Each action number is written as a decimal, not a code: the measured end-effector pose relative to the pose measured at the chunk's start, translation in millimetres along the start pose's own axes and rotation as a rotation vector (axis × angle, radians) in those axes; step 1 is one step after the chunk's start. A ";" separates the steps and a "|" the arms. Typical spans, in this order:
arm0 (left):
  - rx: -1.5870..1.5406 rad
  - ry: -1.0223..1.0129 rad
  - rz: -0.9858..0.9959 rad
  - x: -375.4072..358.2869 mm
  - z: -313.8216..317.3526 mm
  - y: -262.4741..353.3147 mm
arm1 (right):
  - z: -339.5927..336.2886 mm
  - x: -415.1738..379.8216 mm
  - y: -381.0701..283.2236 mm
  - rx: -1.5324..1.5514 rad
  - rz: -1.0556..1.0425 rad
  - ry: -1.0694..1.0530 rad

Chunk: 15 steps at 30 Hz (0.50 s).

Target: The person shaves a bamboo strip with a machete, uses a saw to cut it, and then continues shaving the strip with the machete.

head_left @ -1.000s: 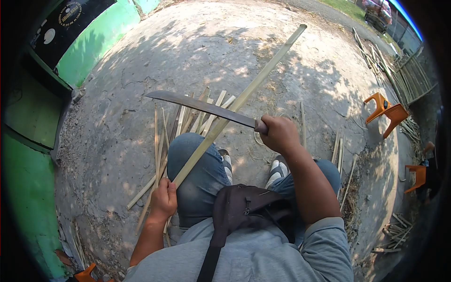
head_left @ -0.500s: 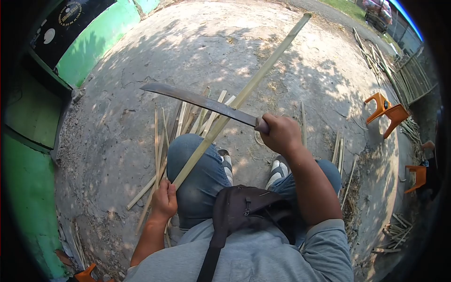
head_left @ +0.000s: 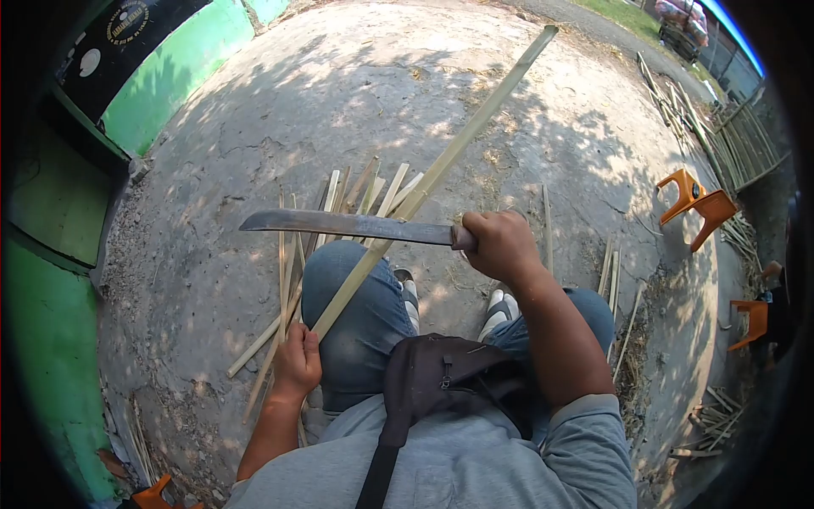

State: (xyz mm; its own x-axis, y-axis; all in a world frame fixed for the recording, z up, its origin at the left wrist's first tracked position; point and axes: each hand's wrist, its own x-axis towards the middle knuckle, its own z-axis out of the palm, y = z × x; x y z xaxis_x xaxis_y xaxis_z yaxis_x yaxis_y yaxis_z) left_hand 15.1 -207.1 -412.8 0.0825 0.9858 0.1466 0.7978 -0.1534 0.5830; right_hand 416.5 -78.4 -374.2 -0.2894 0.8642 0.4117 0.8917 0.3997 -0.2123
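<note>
My left hand (head_left: pixel 298 360) is closed around the lower end of a long bamboo strip (head_left: pixel 462 148), beside my left knee. The strip slants up and away to the right, passing over that knee. In my right hand (head_left: pixel 502 242) is the handle of a machete (head_left: pixel 348 224), fingers wrapped round it. Its long blade points left and crosses over the strip above the knee, overlapping it in this view. Beyond and beside my left knee lies a bundle of cut bamboo strips (head_left: pixel 329 204) on the ground.
More strips (head_left: pixel 609 267) lie by my right knee. Orange plastic stools (head_left: pixel 699 205) stand at the right, with bamboo poles (head_left: pixel 678 106) behind them. Part of a person (head_left: pixel 772 301) shows at the right edge. A green wall (head_left: pixel 51 356) runs along the left.
My right hand has drawn the machete down along the bamboo strip towards me, and the blade now lies more level. My left hand and the strip have hardly moved.
</note>
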 end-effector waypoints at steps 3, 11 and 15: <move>-0.008 0.008 0.018 -0.5 -0.2 -0.4 | -8.2 -7.2 -10.4 0.041 -0.027 -0.011; -0.041 -0.008 -0.012 -2.8 3.0 -0.2 | -2.8 -1.1 5.6 0.014 0.133 -0.008; -0.012 0.005 -0.016 0.1 -0.1 4.7 | -15.1 1.3 4.6 0.113 0.194 -0.051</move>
State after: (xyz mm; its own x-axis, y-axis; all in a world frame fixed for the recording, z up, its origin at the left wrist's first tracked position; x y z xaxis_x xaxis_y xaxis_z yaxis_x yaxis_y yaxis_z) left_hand 18.8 -207.7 -410.0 0.0669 0.9877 0.1416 0.7920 -0.1389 0.5945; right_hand 425.5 -80.0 -361.2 -0.1359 0.9414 0.3087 0.8887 0.2535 -0.3820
